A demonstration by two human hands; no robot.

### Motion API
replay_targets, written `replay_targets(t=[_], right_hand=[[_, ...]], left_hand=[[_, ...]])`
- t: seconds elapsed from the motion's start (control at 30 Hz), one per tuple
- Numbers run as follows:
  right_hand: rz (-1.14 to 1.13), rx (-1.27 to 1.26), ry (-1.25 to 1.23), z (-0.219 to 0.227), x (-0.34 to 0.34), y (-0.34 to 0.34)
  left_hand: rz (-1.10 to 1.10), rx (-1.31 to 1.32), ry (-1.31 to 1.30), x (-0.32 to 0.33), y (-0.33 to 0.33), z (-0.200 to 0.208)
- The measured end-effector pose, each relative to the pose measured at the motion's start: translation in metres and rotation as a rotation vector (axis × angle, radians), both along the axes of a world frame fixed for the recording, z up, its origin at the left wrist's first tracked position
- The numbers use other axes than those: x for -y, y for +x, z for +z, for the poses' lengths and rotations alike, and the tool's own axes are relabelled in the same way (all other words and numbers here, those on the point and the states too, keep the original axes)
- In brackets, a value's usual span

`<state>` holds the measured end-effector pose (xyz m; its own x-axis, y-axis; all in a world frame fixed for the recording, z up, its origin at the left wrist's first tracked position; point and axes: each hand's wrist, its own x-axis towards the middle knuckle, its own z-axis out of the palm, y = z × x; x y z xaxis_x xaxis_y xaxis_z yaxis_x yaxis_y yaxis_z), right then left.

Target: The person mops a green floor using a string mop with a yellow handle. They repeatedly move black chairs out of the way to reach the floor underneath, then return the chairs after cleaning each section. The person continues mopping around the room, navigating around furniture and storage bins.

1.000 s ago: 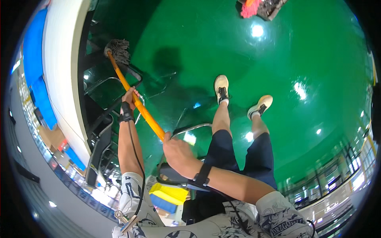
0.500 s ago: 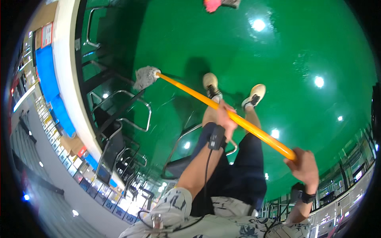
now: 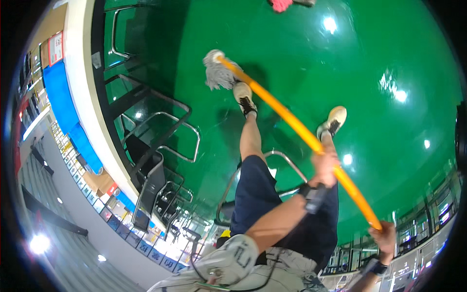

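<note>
A string mop with an orange handle (image 3: 287,117) slants across the middle of the view. Its grey mop head (image 3: 220,75) rests on the green floor, beside the toe of my left shoe (image 3: 243,97). My left hand (image 3: 326,168) is wrapped round the lower-middle stretch of the handle; a dark device is strapped to that wrist. At the handle's top end my right hand (image 3: 384,237) is closed round it, with a dark band on the wrist. My right shoe (image 3: 334,120) stands on the floor, right of the handle.
Chairs with bent metal frames (image 3: 187,141) line the left, under a long white-edged table (image 3: 78,78) carrying blue mats (image 3: 61,97). Another chair frame (image 3: 282,158) stands close behind my left leg. A pink object (image 3: 281,5) lies at the far edge.
The mop head has swung right and farther away, toward my left shoe. Both hands have moved right and nearer my body, keeping hold of the handle. My left foot has shifted left.
</note>
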<state>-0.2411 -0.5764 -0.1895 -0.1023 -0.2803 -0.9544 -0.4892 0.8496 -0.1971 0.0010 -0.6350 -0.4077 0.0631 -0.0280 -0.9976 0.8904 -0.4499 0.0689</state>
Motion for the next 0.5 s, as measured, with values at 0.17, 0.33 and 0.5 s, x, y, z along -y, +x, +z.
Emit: replay_targets(t=[0.17, 0.33, 0.5], right_hand=[[0.406, -0.041, -0.494, -0.082, 0.140, 0.266], [0.380, 0.113, -0.683, -0.175, 0.213, 0.550], [0.173, 0.491, -0.437, -0.196, 0.232, 0.699]], left_hand=[[-0.453, 0.547, -0.359, 0.117, 0.304, -0.074], [-0.691, 0.356, -0.474, 0.213, 0.620, -0.106], [-0.519, 0.578, -0.183, 0.214, 0.780, -0.115]])
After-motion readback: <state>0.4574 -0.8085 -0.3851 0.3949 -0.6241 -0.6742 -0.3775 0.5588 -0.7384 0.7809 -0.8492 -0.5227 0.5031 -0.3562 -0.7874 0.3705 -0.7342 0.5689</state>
